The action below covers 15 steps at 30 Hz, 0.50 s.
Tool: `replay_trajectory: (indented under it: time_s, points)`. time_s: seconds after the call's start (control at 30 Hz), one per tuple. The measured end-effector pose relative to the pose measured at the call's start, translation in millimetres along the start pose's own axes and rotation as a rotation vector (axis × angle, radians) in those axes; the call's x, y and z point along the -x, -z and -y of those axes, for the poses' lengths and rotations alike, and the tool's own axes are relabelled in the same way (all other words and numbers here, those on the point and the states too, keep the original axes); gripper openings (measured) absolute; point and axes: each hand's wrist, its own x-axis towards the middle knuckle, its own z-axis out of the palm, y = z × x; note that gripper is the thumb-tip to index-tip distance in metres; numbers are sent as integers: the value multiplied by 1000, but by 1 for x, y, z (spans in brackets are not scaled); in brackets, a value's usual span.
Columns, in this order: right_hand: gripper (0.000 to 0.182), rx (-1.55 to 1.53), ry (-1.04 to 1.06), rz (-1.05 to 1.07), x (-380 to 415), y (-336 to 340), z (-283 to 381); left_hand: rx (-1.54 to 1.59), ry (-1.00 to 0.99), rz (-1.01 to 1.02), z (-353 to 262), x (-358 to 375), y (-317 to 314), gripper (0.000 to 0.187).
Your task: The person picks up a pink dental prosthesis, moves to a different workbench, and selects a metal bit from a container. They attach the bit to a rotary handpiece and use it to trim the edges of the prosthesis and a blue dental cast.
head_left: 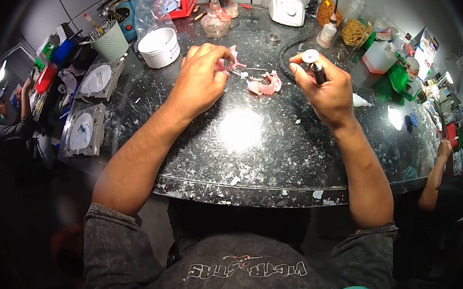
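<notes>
My left hand (203,72) is over the dark speckled bench (200,146), its thumb and index finger closed on a pink piece (235,58). Just right of those fingertips, a thin metal tool (256,69) lies on the bench. A pink and whitish horseshoe-shaped dental piece (265,84) rests between my two hands. My right hand (326,85) is wrapped round a black handpiece (318,74), with a pale round disc (310,56) at its upper end. A dark cable curves along the bench beside this hand.
A white tub (159,47) stands beyond my left forearm, near a cup of tools (110,43). Two grey mould blocks (95,129) sit at left. Behind are a red bin (185,4), a white device (287,9) and a bottle (326,35). Other people are at both sides.
</notes>
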Motion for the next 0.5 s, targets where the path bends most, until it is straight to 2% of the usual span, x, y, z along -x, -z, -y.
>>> replay_trajectory:
  time_s: [0.07,0.13,0.23,0.33,0.5]
  points:
    - [18,-7,3,0,-1,0,2,20,-44,-24,-5,-1,0,29]
    - [17,11,-53,30,-2,3,6,44,-235,86,-13,2,-4,37]
    - [17,30,-33,21,-2,1,3,63,-207,278,-15,4,-3,39]
    - [18,6,-118,41,-2,3,6,-34,-137,168,9,-2,-5,34]
    - [20,-15,-116,-20,-6,6,-7,-15,-14,183,33,-11,7,32]
